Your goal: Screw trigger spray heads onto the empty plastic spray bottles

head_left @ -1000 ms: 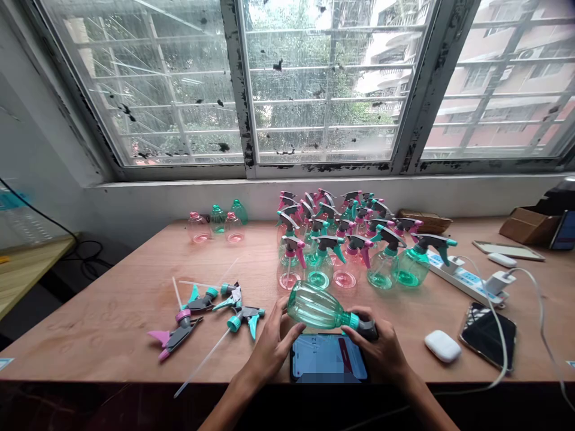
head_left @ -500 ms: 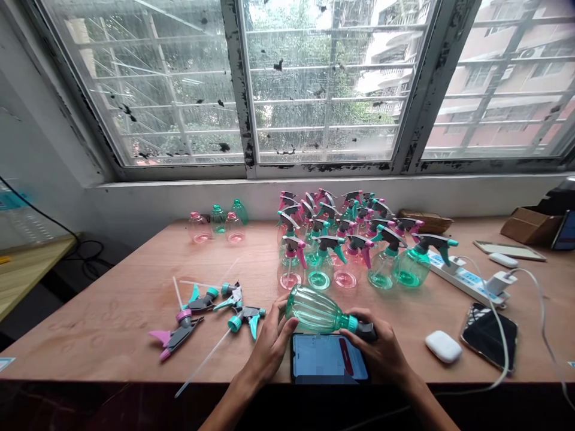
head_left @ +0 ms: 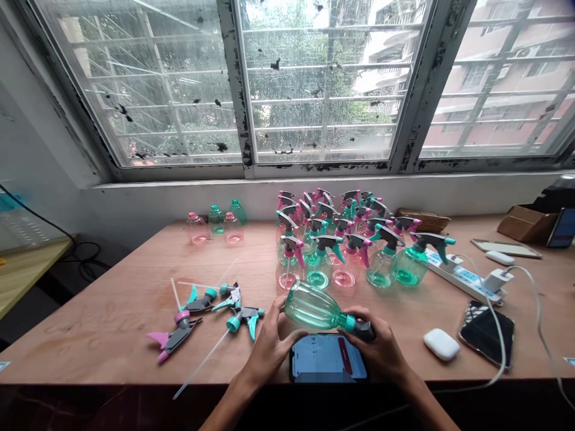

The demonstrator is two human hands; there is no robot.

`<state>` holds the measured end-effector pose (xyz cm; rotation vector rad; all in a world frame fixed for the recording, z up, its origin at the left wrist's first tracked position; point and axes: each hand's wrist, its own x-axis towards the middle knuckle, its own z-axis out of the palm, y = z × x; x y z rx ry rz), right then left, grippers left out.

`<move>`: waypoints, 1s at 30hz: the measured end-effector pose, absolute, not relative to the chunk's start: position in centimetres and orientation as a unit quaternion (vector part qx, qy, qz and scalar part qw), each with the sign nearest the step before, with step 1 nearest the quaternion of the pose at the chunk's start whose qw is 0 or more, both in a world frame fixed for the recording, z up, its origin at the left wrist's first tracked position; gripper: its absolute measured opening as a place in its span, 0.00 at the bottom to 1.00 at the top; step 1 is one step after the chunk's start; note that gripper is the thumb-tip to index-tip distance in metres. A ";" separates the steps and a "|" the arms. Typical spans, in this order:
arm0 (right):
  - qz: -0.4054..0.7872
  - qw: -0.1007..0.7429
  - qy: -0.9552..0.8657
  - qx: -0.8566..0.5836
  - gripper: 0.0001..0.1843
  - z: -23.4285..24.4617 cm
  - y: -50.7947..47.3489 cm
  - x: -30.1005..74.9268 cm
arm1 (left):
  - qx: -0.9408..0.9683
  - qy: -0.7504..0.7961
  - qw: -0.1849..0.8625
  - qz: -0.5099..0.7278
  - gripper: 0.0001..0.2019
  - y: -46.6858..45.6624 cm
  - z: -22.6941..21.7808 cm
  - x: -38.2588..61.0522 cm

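A transparent green spray bottle (head_left: 312,306) lies sideways between my hands, above a phone with a lit screen (head_left: 326,357). My left hand (head_left: 271,346) supports its base end, fingers behind it and the thumb stretched out below. At the neck, my right hand (head_left: 381,342) is closed around the grey and green spray head (head_left: 362,328), whose trigger is hidden. Left of my hands lie several loose spray heads: a pink and grey one (head_left: 179,336) and teal and grey ones, such as the nearest (head_left: 247,319), with a thin tube attached.
Several pink and green bottles with spray heads (head_left: 344,251) stand in rows beyond my hands. Bottles without heads (head_left: 233,229) stand at the back left. On the right are a power strip (head_left: 465,276), cables, a white case (head_left: 441,344) and a dark phone (head_left: 487,332).
My left thumb has moved off the bottle's side and now stretches out beneath it. The bottle tilts slightly more, base end up. My right hand stays at the spray head.
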<state>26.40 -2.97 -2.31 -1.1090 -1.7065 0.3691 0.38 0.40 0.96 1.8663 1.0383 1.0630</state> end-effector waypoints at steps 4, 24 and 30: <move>0.153 0.504 -0.730 -0.436 0.13 -2.6 -2.9 26.4 | 0.695 0.384 0.431 0.429 0.27 0.2 1.1 0.3; 0.120 0.510 -0.717 -0.460 0.12 -2.5 -2.9 26.4 | 0.704 0.400 0.382 0.446 0.21 0.7 0.4 0.1; 0.132 0.505 -0.708 -0.476 0.11 -1.8 -3.3 26.3 | 0.707 0.396 0.385 0.442 0.27 0.6 0.3 0.3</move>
